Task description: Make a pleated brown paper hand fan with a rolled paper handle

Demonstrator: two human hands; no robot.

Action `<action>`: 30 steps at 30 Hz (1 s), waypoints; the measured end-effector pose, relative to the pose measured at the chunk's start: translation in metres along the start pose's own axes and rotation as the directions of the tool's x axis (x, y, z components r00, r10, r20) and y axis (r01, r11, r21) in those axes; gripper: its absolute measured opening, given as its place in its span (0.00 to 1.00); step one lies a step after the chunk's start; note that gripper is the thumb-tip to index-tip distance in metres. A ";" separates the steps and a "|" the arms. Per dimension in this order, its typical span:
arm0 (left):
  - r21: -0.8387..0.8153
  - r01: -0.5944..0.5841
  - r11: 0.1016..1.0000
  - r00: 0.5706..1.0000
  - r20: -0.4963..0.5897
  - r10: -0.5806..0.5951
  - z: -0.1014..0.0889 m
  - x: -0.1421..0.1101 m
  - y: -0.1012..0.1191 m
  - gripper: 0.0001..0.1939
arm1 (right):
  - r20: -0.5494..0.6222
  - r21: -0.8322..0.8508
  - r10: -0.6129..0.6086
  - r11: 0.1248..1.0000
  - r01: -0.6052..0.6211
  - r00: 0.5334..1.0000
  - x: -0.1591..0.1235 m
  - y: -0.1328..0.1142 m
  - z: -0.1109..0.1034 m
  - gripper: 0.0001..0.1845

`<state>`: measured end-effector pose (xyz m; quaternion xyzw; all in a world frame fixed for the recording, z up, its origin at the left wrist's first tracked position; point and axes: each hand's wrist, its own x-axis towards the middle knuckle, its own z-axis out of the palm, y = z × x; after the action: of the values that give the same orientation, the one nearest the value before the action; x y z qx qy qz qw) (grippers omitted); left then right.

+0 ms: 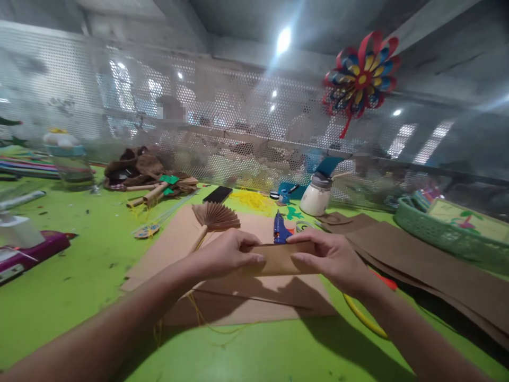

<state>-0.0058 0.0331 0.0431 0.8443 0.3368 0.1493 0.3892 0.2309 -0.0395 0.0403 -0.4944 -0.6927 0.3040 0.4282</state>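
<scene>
A small folded strip of brown paper (278, 261) is stretched between my two hands above larger brown sheets (246, 300). My left hand (234, 252) pinches its left end between thumb and fingers. At the other end, my right hand (326, 257) grips it, with the thumb in front and the fingers behind. Just beyond the strip lies a blue glue gun (280, 229), close to my right fingertips. A pleated brown paper fan (217, 216) on a rolled paper stick (199, 237) rests behind my left hand.
A black phone (217, 194), yellow raffia (252, 200) and a white jar (316, 196) stand at the back. On the left are a purple power strip (35, 253) and a glass jar (73, 164). Brown sheets (417, 260) and a green basket (457, 246) occupy the right.
</scene>
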 end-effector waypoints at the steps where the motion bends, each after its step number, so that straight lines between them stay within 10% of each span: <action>1: -0.014 0.024 1.000 0.999 -0.032 -0.025 0.002 -0.001 -0.003 0.15 | -0.010 0.014 -0.001 1.000 0.002 1.000 0.000 0.003 0.003 0.12; 11: 0.093 -0.032 0.995 0.992 -0.117 0.043 0.015 -0.006 0.000 0.11 | 0.040 0.207 0.227 0.951 -0.230 0.973 -0.007 0.013 0.010 0.29; 19: -0.073 0.027 0.997 0.996 -0.088 -0.033 0.017 -0.006 0.002 0.10 | -0.069 0.321 0.309 0.907 -0.272 0.949 -0.014 0.016 0.019 0.16; 30: 0.095 -0.022 0.995 1.000 -0.002 0.022 0.012 -0.003 -0.006 0.09 | 0.007 0.460 0.370 0.824 -0.332 0.929 -0.016 0.015 0.032 0.18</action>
<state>-0.0046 0.0271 0.0308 0.8654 0.3348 0.1387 0.3461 0.2114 -0.0495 0.0085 -0.5119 -0.4812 0.5097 0.4966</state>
